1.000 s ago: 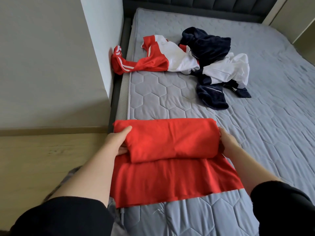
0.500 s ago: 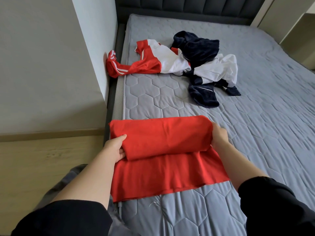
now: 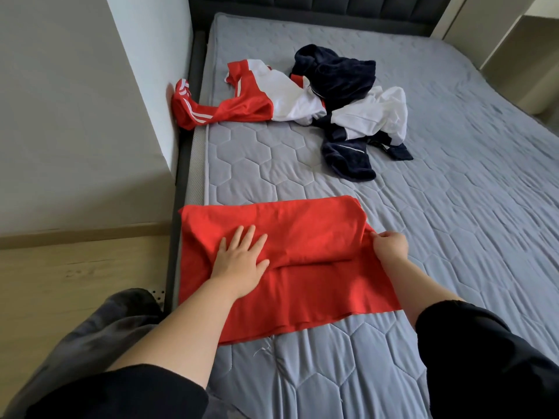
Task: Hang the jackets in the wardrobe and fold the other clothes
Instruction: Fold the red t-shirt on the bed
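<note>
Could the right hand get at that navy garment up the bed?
Probably yes: only bare mattress lies between the right hand and the navy garment, though that hand pinches the red cloth.

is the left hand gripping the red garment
No, the left hand lies flat with fingers spread on the red garment, while the right hand pinches its edge.

Bed: grey quilted mattress (image 3: 453,222), hexagon stitching, dark padded headboard (image 3: 332,7) at far end. Nearest me, by the L edge, a red garment (image 3: 302,231) lies part-folded, top half doubled over the bottom. Further up, approx mid-bed, a red-and-white track jacket (image 3: 251,107), crumpled, one striped sleeve hanging off the L edge against the wall. Touching its R side, a navy-and-white jacket (image 3: 338,74), heaped.
</note>
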Available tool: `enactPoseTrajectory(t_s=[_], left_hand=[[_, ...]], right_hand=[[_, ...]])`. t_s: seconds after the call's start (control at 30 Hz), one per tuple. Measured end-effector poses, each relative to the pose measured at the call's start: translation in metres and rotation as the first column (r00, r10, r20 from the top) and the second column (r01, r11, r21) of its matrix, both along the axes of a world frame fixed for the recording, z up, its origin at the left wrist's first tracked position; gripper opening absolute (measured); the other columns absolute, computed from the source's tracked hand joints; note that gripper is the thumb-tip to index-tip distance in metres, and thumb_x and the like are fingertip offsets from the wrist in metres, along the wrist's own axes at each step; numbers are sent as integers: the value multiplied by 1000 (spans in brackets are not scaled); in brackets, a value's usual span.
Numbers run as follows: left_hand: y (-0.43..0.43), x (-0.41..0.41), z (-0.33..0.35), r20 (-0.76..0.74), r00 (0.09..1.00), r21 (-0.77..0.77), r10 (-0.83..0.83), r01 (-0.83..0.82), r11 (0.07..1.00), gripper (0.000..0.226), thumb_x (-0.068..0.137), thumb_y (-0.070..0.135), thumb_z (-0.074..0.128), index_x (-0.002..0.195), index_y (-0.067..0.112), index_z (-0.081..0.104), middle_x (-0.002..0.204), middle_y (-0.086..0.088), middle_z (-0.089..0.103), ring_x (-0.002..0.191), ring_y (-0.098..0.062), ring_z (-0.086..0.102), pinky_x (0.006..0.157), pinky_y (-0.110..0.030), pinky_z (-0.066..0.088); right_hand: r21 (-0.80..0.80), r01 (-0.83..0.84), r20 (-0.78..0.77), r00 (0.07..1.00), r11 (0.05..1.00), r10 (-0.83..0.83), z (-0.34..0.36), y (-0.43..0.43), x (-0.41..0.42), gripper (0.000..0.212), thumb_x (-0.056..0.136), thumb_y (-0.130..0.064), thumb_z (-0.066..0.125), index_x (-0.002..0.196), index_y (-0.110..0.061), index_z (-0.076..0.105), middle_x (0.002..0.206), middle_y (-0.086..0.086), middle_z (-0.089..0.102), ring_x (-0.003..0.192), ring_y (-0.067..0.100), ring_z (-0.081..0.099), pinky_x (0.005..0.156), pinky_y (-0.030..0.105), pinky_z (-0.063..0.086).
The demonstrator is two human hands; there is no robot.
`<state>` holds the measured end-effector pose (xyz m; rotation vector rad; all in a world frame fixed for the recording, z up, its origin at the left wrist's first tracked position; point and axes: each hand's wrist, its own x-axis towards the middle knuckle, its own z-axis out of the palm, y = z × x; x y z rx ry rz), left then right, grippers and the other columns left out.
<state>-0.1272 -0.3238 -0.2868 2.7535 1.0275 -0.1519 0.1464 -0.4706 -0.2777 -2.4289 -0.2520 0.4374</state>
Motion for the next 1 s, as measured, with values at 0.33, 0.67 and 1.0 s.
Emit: enactPoseTrajectory(t_s=[0.33,0.67,1.0], left_hand=[[-9,-4,-15,-25,996,61,-86,87,994,66,94,58,26,149,38,-4,159,3,-11,145,-22,-15,114,-53,-1],[-44,14,5,103,886,337,-451,395,854,70,74,56,64,133,23,51,136,-11,50,126,-27,47,99,-46,40],[-102,28,2,-24,899,-76,-436,434,898,27,86,9,51,112,14,45,108,-6,52,100,-29,57,72,-36,43]], right_hand=[[85,-22,7,1000,996,22,-8,-10,-4,24,89,-19,60,73,-1,63,66,7,57,69,21,51,61,27,35],[62,-98,-132,986,993,105,-9,-44,-13,44,88,-44,57,57,-15,43,54,-1,39,52,14,37,50,29,29],[135,87,-240,969,987,-53,-23,-98,-17,27,85,-23,68,78,2,66,58,9,51,51,19,45,46,25,36]])
